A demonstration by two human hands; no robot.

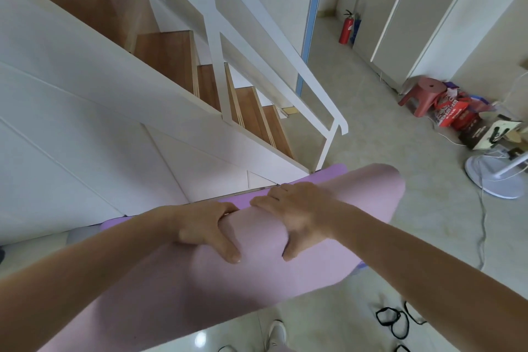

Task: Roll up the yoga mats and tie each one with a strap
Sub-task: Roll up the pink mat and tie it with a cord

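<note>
The pink mat roll [257, 274] lies at the foot of the stairs [177, 57], slanting from near left to far right, gripped mid-length by left hand [205, 231] and right hand [297, 214] side by side, with black straps [391, 320] nearer the right.

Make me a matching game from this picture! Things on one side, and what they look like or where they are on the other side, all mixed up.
Things:
1. pink mat
2. fire extinguisher
3. straps
4. stool

Clues:
A. black loops lying on the floor
B. beside a red bag
C. gripped by the left hand and the right hand
D. upright, farthest away

Pairs: 1-C, 2-D, 3-A, 4-B.
</note>
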